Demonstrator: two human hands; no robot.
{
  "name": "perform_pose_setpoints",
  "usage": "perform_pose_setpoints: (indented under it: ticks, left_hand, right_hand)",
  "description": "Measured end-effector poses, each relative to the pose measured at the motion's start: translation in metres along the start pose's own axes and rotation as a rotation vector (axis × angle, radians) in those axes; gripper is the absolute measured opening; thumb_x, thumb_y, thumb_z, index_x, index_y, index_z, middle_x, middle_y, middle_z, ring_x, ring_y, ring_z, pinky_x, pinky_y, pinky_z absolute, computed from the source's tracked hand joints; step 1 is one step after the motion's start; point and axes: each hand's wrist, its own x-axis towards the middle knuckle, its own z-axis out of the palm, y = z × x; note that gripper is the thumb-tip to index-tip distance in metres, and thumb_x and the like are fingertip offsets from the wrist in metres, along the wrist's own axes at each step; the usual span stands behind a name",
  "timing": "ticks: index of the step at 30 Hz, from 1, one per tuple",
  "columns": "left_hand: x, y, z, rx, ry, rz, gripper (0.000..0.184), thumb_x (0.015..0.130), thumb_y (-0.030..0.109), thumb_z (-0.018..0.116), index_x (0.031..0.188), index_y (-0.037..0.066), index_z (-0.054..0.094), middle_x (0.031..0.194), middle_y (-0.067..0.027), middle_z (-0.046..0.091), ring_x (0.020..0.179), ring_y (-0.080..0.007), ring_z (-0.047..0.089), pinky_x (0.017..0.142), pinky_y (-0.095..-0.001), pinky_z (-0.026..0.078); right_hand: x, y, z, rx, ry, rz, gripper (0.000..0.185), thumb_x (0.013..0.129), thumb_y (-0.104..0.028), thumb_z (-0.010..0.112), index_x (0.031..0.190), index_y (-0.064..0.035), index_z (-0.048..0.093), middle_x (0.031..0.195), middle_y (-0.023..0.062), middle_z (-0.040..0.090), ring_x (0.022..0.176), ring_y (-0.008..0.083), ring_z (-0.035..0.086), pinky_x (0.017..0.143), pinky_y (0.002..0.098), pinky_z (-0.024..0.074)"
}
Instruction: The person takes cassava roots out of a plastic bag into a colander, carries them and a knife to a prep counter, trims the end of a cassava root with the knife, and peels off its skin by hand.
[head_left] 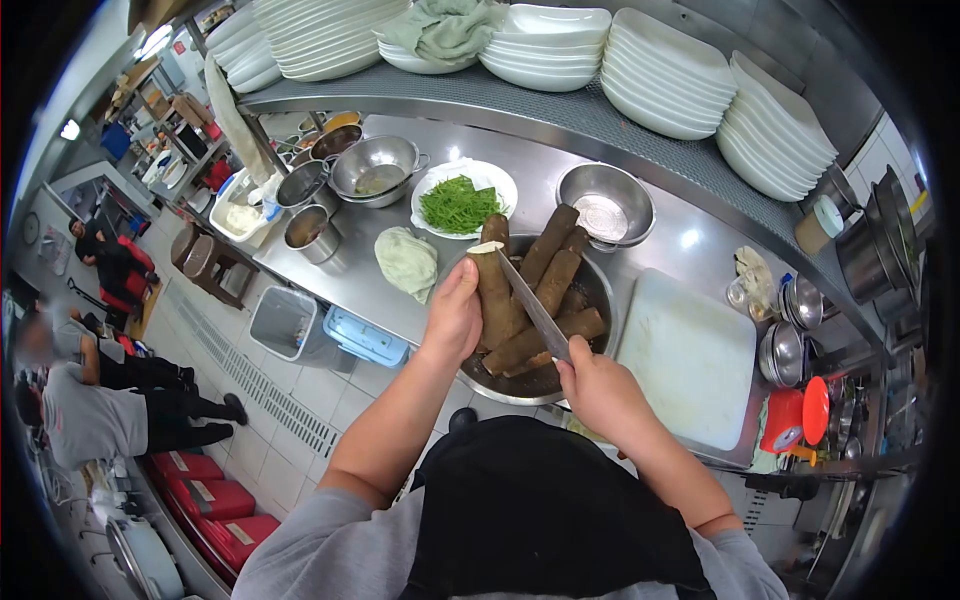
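brown root in my left hand, fingers closed on its upper part, pale cut end up. right hand gripping the knife by the handle, blade slanting up to that end, can't tell if it touches. reads as trimming; next stroke would call for a firm left hold, thumb clear of the edge. root is between my hands, nearer the left, over the metal bowl of other roots; white cutting board just right of the bowl
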Motion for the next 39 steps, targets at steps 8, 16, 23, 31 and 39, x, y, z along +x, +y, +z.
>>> perform_pose_setpoints:
  ticks: [8, 16, 23, 31, 39]
  left_hand:
    - [0.015, 0.003, 0.008, -0.099, 0.019, 0.010, 0.051, 0.111, 0.038, 0.043, 0.142, -0.001, 0.047, 0.141, -0.0136, 0.055, 0.129, -0.0248, 0.052, 0.112, -0.0417, 0.040]
    - [0.032, 0.009, 0.012, -0.166, 0.008, 0.015, 0.054, 0.111, 0.041, 0.040, 0.144, -0.001, 0.044, 0.143, -0.0164, 0.053, 0.131, -0.0286, 0.051, 0.112, -0.0446, 0.040]
    - [0.041, 0.013, 0.008, -0.227, 0.070, -0.022, 0.054, 0.111, 0.043, 0.037, 0.144, 0.001, 0.044, 0.142, -0.0173, 0.054, 0.131, -0.0314, 0.051, 0.111, -0.0465, 0.040]
    - [0.064, 0.060, 0.009, -0.283, 0.111, 0.159, 0.048, 0.111, 0.043, 0.033, 0.136, 0.006, 0.051, 0.119, -0.0108, 0.061, 0.109, -0.0266, 0.059, 0.098, -0.0448, 0.048]
    - [0.043, 0.063, 0.016, -0.261, 0.014, 0.096, 0.052, 0.112, 0.045, 0.028, 0.136, 0.004, 0.050, 0.111, -0.0084, 0.061, 0.102, -0.0232, 0.059, 0.091, -0.0421, 0.048]
  right_hand:
    - [-0.014, 0.007, 0.008, -0.038, -0.034, 0.031, 0.022, 0.103, -0.022, 0.053, 0.106, -0.0012, 0.045, 0.072, 0.0227, 0.065, 0.069, 0.0452, 0.064, 0.063, 0.0560, 0.0503]
    - [-0.023, 0.015, 0.011, -0.054, -0.066, 0.047, 0.021, 0.104, -0.021, 0.052, 0.103, -0.0014, 0.045, 0.070, 0.0215, 0.065, 0.068, 0.0441, 0.066, 0.063, 0.0555, 0.0511]
    - [-0.030, 0.019, 0.010, -0.064, -0.069, 0.022, 0.021, 0.104, -0.021, 0.051, 0.102, -0.0003, 0.046, 0.069, 0.0214, 0.065, 0.066, 0.0442, 0.066, 0.060, 0.0544, 0.0516]
    - [-0.043, 0.042, 0.016, -0.142, -0.230, 0.085, 0.020, 0.102, -0.019, 0.052, 0.105, -0.0003, 0.049, 0.077, 0.0229, 0.068, 0.077, 0.0440, 0.069, 0.070, 0.0558, 0.0533]
    - [-0.028, 0.063, -0.010, 0.719, -0.158, 0.239, 0.020, 0.101, -0.020, 0.062, 0.103, -0.0012, 0.059, 0.081, 0.0129, 0.070, 0.068, 0.0225, 0.070, 0.058, 0.0382, 0.0556]
